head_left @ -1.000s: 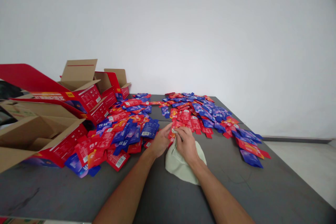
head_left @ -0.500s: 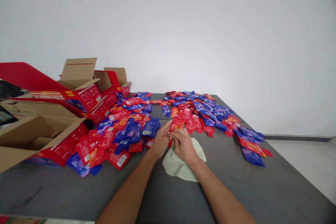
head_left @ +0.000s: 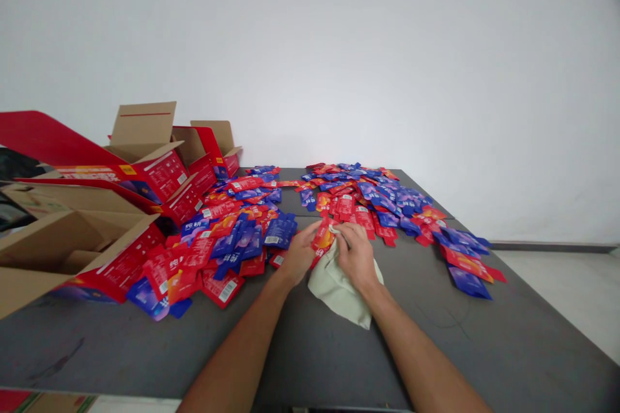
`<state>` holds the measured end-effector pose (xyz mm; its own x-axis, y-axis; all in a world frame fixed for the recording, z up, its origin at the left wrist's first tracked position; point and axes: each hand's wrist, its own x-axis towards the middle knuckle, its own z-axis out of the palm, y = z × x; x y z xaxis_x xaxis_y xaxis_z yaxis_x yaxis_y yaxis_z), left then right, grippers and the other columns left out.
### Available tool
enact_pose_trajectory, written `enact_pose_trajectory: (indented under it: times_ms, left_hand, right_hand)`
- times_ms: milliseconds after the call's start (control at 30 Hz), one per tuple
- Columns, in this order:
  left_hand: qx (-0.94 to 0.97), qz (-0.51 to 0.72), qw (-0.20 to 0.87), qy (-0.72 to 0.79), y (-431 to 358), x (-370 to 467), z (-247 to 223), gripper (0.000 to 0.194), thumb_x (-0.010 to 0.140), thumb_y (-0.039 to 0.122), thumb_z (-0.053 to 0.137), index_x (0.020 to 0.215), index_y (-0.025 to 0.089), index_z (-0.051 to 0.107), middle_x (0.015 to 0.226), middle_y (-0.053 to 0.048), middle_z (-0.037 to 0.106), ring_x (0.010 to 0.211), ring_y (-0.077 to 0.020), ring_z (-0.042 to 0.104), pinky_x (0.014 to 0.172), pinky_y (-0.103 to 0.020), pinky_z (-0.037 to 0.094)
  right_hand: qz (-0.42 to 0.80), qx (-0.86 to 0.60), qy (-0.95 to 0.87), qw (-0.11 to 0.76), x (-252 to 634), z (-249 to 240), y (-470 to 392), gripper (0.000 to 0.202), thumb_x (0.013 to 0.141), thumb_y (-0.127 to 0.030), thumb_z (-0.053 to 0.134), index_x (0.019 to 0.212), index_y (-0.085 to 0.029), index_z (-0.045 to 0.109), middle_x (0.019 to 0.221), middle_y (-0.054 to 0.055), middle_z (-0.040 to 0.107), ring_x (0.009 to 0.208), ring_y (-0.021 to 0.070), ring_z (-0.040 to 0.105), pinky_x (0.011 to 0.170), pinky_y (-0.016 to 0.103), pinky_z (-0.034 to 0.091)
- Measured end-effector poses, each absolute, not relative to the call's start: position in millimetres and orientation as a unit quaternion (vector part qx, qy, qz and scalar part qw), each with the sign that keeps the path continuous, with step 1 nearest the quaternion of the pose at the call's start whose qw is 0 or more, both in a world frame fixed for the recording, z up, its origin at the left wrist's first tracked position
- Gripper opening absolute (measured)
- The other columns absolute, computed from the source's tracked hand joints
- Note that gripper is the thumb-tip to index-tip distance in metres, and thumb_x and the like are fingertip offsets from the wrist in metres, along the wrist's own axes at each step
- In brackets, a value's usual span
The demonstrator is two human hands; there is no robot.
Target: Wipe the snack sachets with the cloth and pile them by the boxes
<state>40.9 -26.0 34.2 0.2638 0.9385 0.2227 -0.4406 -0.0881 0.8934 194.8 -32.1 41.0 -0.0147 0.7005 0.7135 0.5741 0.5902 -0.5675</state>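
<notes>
Grey tabletop (head_left: pixel 310 361) fills the lower half of the frame, under a plain white wall (head_left: pixel 339 45). Two bare forearms rise from the bottom edge toward the middle of the frame. At their ends, the left hand (head_left: pixel 299 257) and the right hand (head_left: pixel 357 255) meet at one red sachet (head_left: pixel 323 237), which sits between them at centre frame. The left hand's fingers are curled narrowly round the sachet's left edge and hold it. The right hand is closed on a pale green cloth (head_left: pixel 339 290) and presses a fold of it against the sachet's right side; the rest of the cloth trails down onto the tabletop under that wrist. There is one cloth and one sachet in hand.

Just left of the hands lies a heap of red and blue sachets (head_left: pixel 227 239), too many and too overlapped to count. Further back, right of centre, a second heap (head_left: pixel 387 206) spreads toward the right edge of the table, likewise beyond counting. At the left of the frame stand open red-and-brown cartons (head_left: pixel 121 206), at least three, flaps up.
</notes>
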Motion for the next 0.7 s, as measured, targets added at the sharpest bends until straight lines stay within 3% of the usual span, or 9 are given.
enact_pose_trajectory:
  times_ms: [167, 300, 433, 633, 700]
  left_hand:
    - [0.457, 0.582, 0.613, 0.278, -23, 38, 36, 0.077, 0.056, -0.001, 0.055, 0.130, 0.020, 0.057, 0.125, -0.011, 0.067, 0.100, -0.0225, 0.067, 0.075, -0.027, 0.051]
    - [0.399, 0.616, 0.607, 0.305, -22, 38, 39, 0.060, 0.060, 0.004, 0.061, 0.118, 0.019, 0.063, 0.111, -0.008, 0.072, 0.084, -0.0183, 0.068, 0.069, -0.026, 0.050]
    - [0.346, 0.645, 0.600, 0.323, -19, 38, 40, 0.044, 0.063, 0.011, 0.066, 0.106, 0.016, 0.065, 0.094, -0.006, 0.073, 0.072, -0.0157, 0.067, 0.067, -0.027, 0.050]
    - [0.292, 0.670, 0.594, 0.334, -17, 33, 38, 0.062, 0.062, 0.011, 0.072, 0.121, 0.020, 0.058, 0.093, -0.005, 0.073, 0.068, -0.0140, 0.066, 0.064, -0.026, 0.049]
    - [0.302, 0.663, 0.598, 0.335, -17, 34, 35, 0.058, 0.063, 0.013, 0.072, 0.120, 0.019, 0.059, 0.092, -0.005, 0.073, 0.068, -0.0139, 0.066, 0.065, -0.026, 0.049]
  right_hand:
    - [0.096, -0.394, -0.769, 0.494, 185, 33, -35, 0.026, 0.094, -0.015, 0.048, 0.104, -0.021, 0.071, 0.102, 0.009, 0.067, 0.098, 0.0225, 0.058, 0.088, 0.038, 0.047]
    - [0.116, -0.374, -0.795, 0.463, 179, 29, -36, 0.026, 0.091, -0.011, 0.050, 0.100, -0.021, 0.072, 0.099, 0.009, 0.068, 0.095, 0.0226, 0.058, 0.084, 0.037, 0.047]
    - [0.117, -0.385, -0.775, 0.487, 181, 31, -36, 0.023, 0.091, -0.013, 0.050, 0.098, -0.022, 0.071, 0.098, 0.008, 0.068, 0.095, 0.0230, 0.058, 0.085, 0.038, 0.047]
    - [0.124, -0.412, -0.714, 0.553, 185, 37, -38, 0.016, 0.094, -0.021, 0.052, 0.100, -0.023, 0.067, 0.101, 0.007, 0.067, 0.100, 0.0231, 0.060, 0.092, 0.040, 0.046]
    - [0.135, -0.401, -0.717, 0.554, 183, 38, -40, 0.015, 0.094, -0.022, 0.053, 0.101, -0.023, 0.066, 0.102, 0.006, 0.067, 0.100, 0.0224, 0.060, 0.092, 0.038, 0.047]
